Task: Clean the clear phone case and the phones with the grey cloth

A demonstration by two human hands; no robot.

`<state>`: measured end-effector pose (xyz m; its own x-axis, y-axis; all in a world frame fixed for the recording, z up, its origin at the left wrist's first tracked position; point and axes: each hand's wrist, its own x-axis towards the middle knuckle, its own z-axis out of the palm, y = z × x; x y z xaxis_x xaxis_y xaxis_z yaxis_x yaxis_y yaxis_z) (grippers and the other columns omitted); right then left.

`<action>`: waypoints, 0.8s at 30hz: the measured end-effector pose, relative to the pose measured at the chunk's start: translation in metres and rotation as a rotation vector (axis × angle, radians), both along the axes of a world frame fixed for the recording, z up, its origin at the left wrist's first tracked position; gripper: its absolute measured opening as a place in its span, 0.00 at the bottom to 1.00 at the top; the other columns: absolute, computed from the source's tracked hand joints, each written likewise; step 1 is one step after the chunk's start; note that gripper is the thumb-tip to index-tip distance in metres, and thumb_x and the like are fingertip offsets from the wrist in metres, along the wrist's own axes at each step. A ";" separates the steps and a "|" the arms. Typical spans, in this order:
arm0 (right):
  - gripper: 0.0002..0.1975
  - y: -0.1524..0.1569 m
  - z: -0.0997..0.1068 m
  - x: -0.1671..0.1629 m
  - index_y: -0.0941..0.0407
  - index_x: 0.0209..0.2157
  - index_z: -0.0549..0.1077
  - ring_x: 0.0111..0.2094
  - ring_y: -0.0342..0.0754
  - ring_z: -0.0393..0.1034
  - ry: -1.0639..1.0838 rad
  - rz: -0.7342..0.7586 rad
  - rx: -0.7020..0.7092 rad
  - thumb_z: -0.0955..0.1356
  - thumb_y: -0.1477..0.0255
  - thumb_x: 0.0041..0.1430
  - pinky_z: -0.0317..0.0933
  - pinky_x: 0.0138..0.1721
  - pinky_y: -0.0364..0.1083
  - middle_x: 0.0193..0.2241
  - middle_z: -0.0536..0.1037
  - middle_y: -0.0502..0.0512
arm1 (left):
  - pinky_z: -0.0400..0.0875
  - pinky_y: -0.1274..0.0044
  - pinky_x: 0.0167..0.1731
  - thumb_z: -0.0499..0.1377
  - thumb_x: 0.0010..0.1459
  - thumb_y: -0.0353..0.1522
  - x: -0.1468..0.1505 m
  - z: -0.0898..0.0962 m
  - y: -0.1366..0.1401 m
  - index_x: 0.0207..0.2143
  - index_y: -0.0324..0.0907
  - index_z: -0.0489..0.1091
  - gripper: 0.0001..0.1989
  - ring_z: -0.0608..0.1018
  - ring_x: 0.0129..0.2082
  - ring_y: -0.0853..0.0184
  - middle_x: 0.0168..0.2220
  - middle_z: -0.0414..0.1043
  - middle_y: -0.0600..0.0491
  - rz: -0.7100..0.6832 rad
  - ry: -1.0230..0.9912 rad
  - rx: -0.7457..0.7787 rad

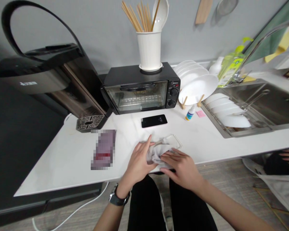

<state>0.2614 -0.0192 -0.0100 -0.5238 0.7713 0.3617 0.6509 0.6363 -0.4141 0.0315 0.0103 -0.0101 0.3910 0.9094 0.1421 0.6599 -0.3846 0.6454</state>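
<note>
From afar I had the left hand [138,163] and right hand [183,166] half-curled, holding grey cloth [160,152] against a clear case [174,140], wiping seemingly unfinished.

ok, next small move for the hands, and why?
I'd probably slide the grey cloth toward the far end of the clear, case-like item: the left hand and right hand are both at the cloth, and that far end sticks out uncovered.

Left grip [140,161] and right grip [182,167] on crumpled grey cloth [157,153], dark phone [154,121] behind, toaster oven [141,91] beyond
</note>
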 end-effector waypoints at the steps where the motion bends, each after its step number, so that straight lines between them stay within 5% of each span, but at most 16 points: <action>1: 0.17 0.002 0.000 0.017 0.55 0.53 0.77 0.53 0.55 0.79 -0.025 -0.048 0.022 0.65 0.60 0.73 0.63 0.64 0.59 0.50 0.84 0.59 | 0.60 0.59 0.64 0.69 0.56 0.32 0.001 0.001 0.000 0.76 0.53 0.37 0.56 0.70 0.61 0.53 0.63 0.71 0.50 0.000 0.000 0.001; 4: 0.16 0.013 -0.002 0.044 0.54 0.53 0.77 0.54 0.55 0.79 -0.112 -0.196 0.091 0.63 0.64 0.75 0.58 0.67 0.62 0.50 0.84 0.58 | 0.55 0.57 0.67 0.70 0.57 0.34 0.003 0.001 0.000 0.76 0.54 0.37 0.56 0.70 0.62 0.54 0.63 0.71 0.51 0.007 0.010 0.005; 7: 0.23 0.022 -0.007 0.019 0.61 0.57 0.75 0.56 0.62 0.76 -0.142 -0.251 0.145 0.65 0.58 0.72 0.59 0.66 0.64 0.53 0.82 0.68 | 0.52 0.57 0.68 0.70 0.58 0.35 0.004 0.001 0.002 0.76 0.54 0.36 0.56 0.69 0.63 0.54 0.63 0.72 0.51 -0.003 0.006 0.005; 9: 0.32 0.022 -0.010 -0.014 0.66 0.57 0.74 0.56 0.65 0.75 -0.108 -0.211 0.153 0.68 0.51 0.68 0.63 0.63 0.64 0.54 0.80 0.73 | 0.55 0.57 0.67 0.69 0.58 0.35 0.002 0.000 0.002 0.76 0.52 0.37 0.55 0.70 0.62 0.53 0.63 0.72 0.49 -0.012 0.004 0.004; 13: 0.30 0.011 -0.006 -0.053 0.63 0.52 0.76 0.54 0.61 0.76 -0.012 0.012 0.037 0.69 0.49 0.66 0.65 0.63 0.59 0.51 0.82 0.68 | 0.63 0.58 0.63 0.68 0.56 0.29 -0.002 -0.001 0.003 0.77 0.50 0.37 0.56 0.71 0.60 0.52 0.63 0.70 0.46 -0.001 0.022 -0.002; 17: 0.19 0.005 0.000 -0.008 0.55 0.53 0.76 0.53 0.54 0.78 -0.002 0.081 -0.032 0.66 0.56 0.72 0.63 0.64 0.57 0.50 0.84 0.58 | 0.63 0.60 0.63 0.69 0.55 0.29 -0.002 0.000 0.001 0.76 0.53 0.36 0.57 0.70 0.61 0.54 0.63 0.71 0.50 -0.009 0.005 -0.008; 21: 0.17 0.015 -0.002 0.050 0.54 0.57 0.75 0.55 0.54 0.78 -0.121 -0.067 0.079 0.63 0.63 0.75 0.60 0.66 0.60 0.53 0.83 0.59 | 0.60 0.58 0.65 0.70 0.56 0.33 0.002 0.001 0.001 0.76 0.55 0.37 0.56 0.70 0.61 0.54 0.64 0.71 0.51 0.008 0.007 0.004; 24: 0.21 0.025 -0.005 0.042 0.58 0.58 0.75 0.56 0.59 0.77 -0.180 -0.161 0.142 0.65 0.60 0.73 0.59 0.66 0.64 0.54 0.82 0.65 | 0.55 0.56 0.68 0.71 0.56 0.34 0.004 0.001 0.003 0.76 0.55 0.37 0.57 0.70 0.62 0.53 0.63 0.71 0.51 -0.004 0.016 0.017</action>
<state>0.3034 0.0055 -0.0154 -0.4642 0.7981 0.3841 0.8033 0.5620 -0.1970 0.0358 0.0134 -0.0088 0.3971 0.9052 0.1514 0.6682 -0.3983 0.6284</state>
